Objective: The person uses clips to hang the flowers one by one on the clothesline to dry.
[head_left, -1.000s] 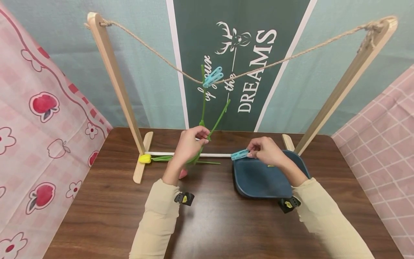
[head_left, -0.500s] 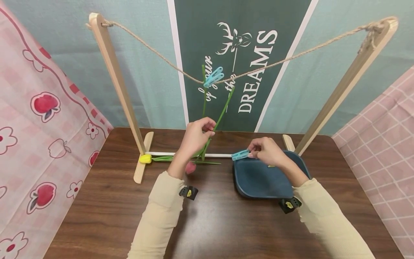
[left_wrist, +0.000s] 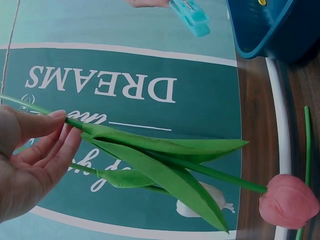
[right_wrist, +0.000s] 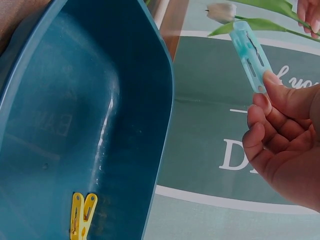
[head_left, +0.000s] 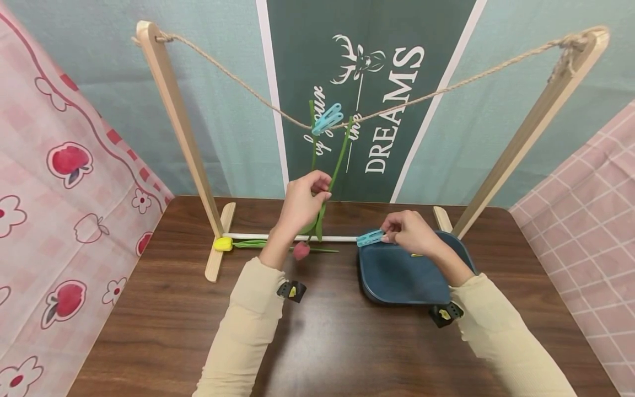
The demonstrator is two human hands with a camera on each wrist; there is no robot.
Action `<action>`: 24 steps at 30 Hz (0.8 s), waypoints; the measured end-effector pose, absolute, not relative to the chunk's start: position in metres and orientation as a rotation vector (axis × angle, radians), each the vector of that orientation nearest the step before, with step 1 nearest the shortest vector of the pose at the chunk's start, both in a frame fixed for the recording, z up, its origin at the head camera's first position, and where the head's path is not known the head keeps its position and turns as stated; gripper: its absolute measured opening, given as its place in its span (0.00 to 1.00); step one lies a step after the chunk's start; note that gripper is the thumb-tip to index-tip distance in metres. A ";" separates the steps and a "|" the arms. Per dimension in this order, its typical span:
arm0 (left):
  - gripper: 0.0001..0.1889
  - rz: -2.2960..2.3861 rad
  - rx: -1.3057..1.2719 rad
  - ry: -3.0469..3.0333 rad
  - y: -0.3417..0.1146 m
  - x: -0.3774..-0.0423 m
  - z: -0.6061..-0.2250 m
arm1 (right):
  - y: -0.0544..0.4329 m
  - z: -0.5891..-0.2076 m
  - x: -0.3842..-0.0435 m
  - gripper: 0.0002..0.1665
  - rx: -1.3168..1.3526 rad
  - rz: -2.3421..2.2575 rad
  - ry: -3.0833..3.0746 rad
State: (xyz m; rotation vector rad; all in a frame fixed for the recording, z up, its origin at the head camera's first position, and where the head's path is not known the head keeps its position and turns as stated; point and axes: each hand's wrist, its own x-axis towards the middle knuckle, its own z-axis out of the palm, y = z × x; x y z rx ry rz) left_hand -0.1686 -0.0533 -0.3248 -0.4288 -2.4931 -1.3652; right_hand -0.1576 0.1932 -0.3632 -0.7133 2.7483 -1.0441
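My left hand (head_left: 303,203) pinches the green stem of a pink tulip (left_wrist: 287,204), held bloom down. The stem's cut end overlaps the rope (head_left: 238,80) in the head view, just right of a light-blue clothespin (head_left: 328,118) clipped there. Under that clothespin a white tulip (right_wrist: 221,12) hangs bloom down, partly hidden behind my left hand in the head view. Between thumb and fingers of my right hand (head_left: 409,231) is another light-blue clothespin (right_wrist: 248,52), close over the rim of the blue bin (head_left: 397,284).
Two wooden posts (head_left: 181,127) carry the rope, with a white rod (head_left: 337,239) between their feet. A yellow tulip (head_left: 223,243) lies along the rod at the left. Inside the bin is a yellow clothespin (right_wrist: 78,220). A printed cloth (head_left: 421,138) hangs behind.
My left hand has risen and moved slightly right with the pink tulip, bringing the stem's end up to the rope and nearer upright. My right hand and its clothespin have barely moved.
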 end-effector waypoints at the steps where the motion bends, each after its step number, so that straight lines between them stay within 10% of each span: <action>1: 0.08 -1.361 -0.427 -2.491 -0.053 -0.169 -0.324 | 0.193 -0.363 -0.158 0.02 -0.713 -1.043 2.749; 24: 0.09 -1.351 -0.426 -2.466 -0.047 -0.178 -0.315 | 0.192 -0.354 -0.157 0.03 -0.711 -0.983 2.784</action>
